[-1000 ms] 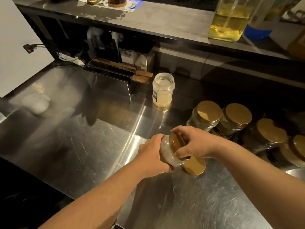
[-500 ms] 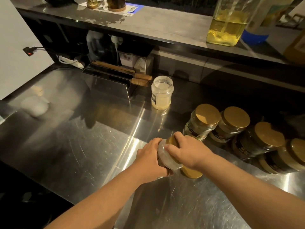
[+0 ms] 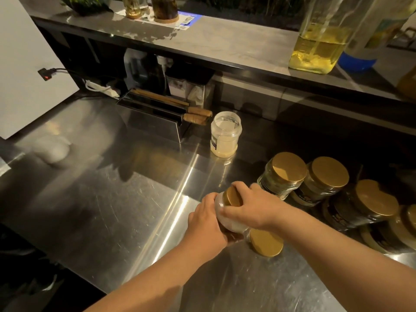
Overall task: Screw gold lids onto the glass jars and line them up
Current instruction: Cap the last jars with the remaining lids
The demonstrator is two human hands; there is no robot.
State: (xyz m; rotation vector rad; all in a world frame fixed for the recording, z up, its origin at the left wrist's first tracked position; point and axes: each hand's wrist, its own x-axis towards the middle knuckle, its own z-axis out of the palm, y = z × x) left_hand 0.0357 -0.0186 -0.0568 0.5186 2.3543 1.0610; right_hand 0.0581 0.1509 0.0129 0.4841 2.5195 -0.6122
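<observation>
A glass jar (image 3: pixel 227 218) is tilted over the steel counter, gripped around its body by my left hand (image 3: pixel 206 224). My right hand (image 3: pixel 254 209) wraps over the gold lid (image 3: pixel 233 197) that sits on the jar's mouth. A loose gold lid (image 3: pixel 265 242) lies flat on the counter just right of the jar, under my right wrist. Several capped jars with gold lids (image 3: pixel 287 168) stand in a row running to the right edge. One open jar without a lid (image 3: pixel 225 134) stands farther back.
A steel holder with wooden-handled tools (image 3: pixel 157 113) sits at the back left of the counter (image 3: pixel 112 210). A raised shelf (image 3: pixel 225 46) carries a big bottle of yellow liquid (image 3: pixel 319 39). A white blurred object (image 3: pixel 53 149) lies at the left. The counter's front edge runs diagonally below my arms.
My right hand has turned around the gold lid on the held jar, fingers now lower over it. The jar stays in my left hand at about the same spot.
</observation>
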